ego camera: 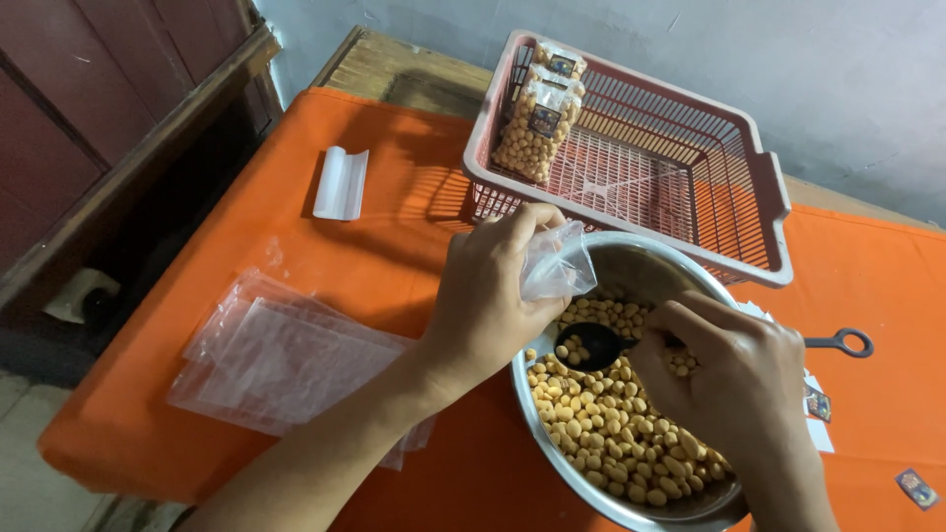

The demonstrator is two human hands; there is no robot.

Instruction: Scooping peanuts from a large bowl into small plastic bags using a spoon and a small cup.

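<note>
My right hand [729,369] grips a dark scoop [596,343] over the nuts [611,424] in the steel bowl [631,261]; my left hand [493,296] pinches a clear bag [557,261] just above.

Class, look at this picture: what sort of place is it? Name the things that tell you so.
Probably a small home snack-packing table. A metal bowl of round yellow snacks, a stack of empty clear bags on the orange cloth, and filled packets in a pink basket suggest it.

the right hand [734,379] hides the spoon [596,343] handle's middle.
</note>
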